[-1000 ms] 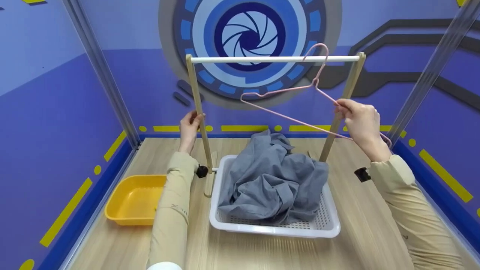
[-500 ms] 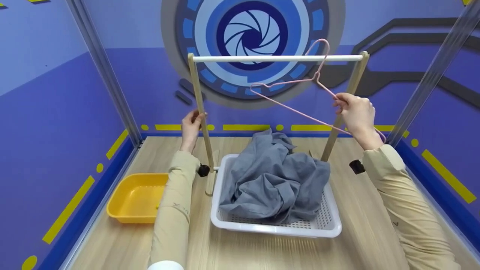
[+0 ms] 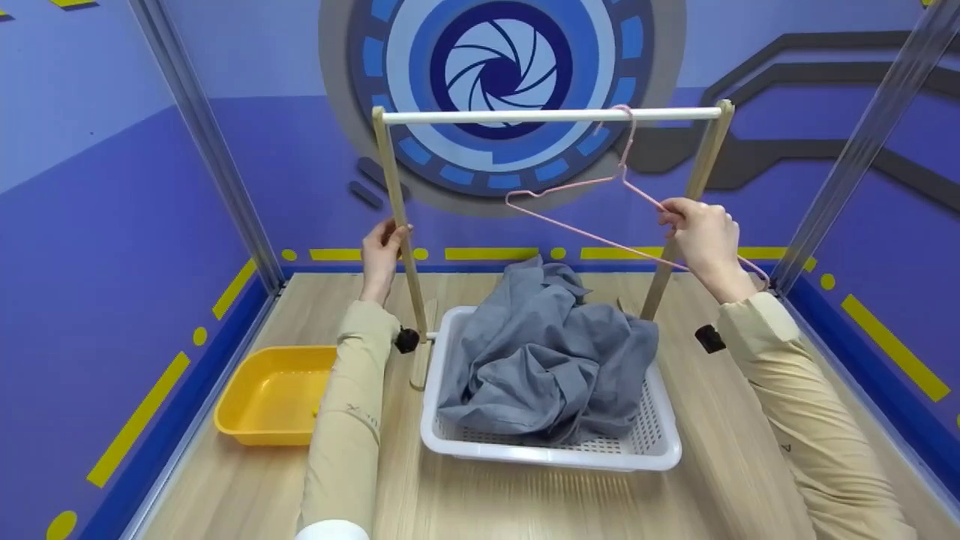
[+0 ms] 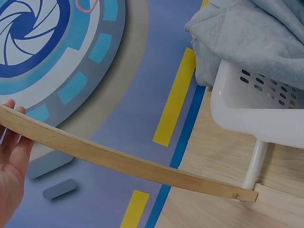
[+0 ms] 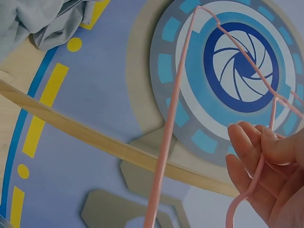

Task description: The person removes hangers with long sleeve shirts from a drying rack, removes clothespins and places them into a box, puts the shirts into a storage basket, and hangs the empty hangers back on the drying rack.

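On the left, my left hand (image 3: 381, 255) holds the wooden post (image 3: 392, 180) of a small clothes rack, thumb in front. In the left wrist view its fingers show behind the post (image 4: 109, 157). My right hand (image 3: 707, 240) pinches the sloping shoulder of a pink clothes hanger (image 3: 622, 169), near the rack's right post (image 3: 703, 161). The hanger's hook curves over the white rail (image 3: 495, 118), and its body hangs tilted below. Thumb and fingers meet on the wire in the right wrist view, where the hanger (image 5: 171, 123) crosses before the post.
Below the rail, a white perforated basket (image 3: 547, 455) holds a crumpled grey cloth (image 3: 540, 360) that rises above its rim. A yellow tray (image 3: 259, 439) stands left of the left forearm. Blue printed panels (image 3: 112, 262) enclose the wooden tabletop (image 3: 735, 465).
The hanger rose slightly, then came down and a little left, its hook going from above the rail to over it. The left hand stays on the post.
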`<move>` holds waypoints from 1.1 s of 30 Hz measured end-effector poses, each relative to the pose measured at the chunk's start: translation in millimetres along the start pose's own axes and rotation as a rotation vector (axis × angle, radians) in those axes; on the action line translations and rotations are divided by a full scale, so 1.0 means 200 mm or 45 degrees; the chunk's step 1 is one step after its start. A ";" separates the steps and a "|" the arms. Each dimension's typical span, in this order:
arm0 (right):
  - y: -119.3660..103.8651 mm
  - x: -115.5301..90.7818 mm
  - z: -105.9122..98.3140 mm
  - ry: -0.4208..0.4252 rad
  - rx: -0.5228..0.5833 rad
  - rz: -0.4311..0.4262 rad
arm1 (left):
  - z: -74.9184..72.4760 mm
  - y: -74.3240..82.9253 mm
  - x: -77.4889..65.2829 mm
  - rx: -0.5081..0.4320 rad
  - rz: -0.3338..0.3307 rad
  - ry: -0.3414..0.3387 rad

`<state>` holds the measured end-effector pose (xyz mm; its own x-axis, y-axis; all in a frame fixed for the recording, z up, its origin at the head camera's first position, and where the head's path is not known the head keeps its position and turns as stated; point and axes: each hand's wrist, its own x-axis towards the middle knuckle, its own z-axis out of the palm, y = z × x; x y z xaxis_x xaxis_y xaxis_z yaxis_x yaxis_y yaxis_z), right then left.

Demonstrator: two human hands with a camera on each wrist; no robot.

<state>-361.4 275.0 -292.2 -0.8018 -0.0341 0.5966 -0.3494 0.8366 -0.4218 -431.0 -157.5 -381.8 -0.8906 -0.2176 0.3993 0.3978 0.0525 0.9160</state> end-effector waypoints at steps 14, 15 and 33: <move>0.01 -0.01 -0.01 -0.035 -0.006 0.014 | 0.00 0.01 0.00 0.001 0.007 -0.022; 0.01 -0.01 -0.01 -0.032 -0.015 0.011 | -0.01 0.01 -0.01 -0.001 0.005 -0.021; 0.01 -0.05 0.00 -0.082 -0.025 -0.019 | -0.01 0.02 0.00 -0.055 -0.045 -0.033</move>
<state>-354.4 276.8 -298.0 -0.8264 -0.0815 0.5572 -0.3525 0.8465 -0.3990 -428.8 -158.9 -378.4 -0.9096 -0.1930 0.3679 0.3745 0.0028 0.9272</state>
